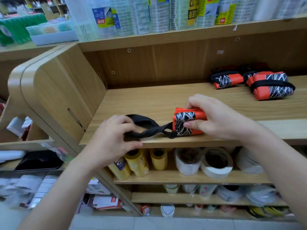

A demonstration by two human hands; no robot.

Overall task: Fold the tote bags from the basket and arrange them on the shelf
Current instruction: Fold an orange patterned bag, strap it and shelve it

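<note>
Wrapping strap around folded bag at shelf front edge.
Right hand [221, 120] pinches the soft, light orange-and-black patterned fabric tote bag [186, 123] on the wooden shelf [149, 97]; left hand [113, 138] apparently grips its limp black webbing strap [149, 128]; 2 finished bundles [252, 83] lie well apart.

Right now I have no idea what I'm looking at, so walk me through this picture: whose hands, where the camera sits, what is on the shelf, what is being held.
There is no machine here. A person wears one wide-angle camera on the head, looking forward and down, so you see their own two bare hands from above.

The right hand grips a folded tote bag, orange with a black-and-white scribble pattern, resting on the front of a wooden shelf. The left hand holds the bag's black strap, which is pulled out sideways in a loop.

Further back on the right of the same shelf lie finished bundles of the same bags, each with its strap around it.

Rolls of tape sit on the shelf below, and packaged rolls stand on the one above.
</note>
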